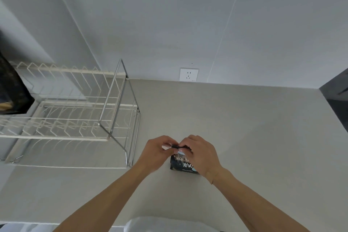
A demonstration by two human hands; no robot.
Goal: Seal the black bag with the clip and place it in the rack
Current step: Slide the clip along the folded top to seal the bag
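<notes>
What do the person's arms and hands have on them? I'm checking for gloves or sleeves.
Nothing is worn that shows: the left hand and right hand are bare, with no gloves, and both forearms are uncovered, with no sleeves, watch or bracelet in view.

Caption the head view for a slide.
Both hands, left hand and right hand, work a clip onto the black bag on the counter, beside the wire rack.

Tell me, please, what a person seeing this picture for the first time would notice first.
First the two hands, left hand and right hand, meeting low in the middle over the top of a small black bag on the pale counter. Next the wire rack, standing to the left of them.
</notes>
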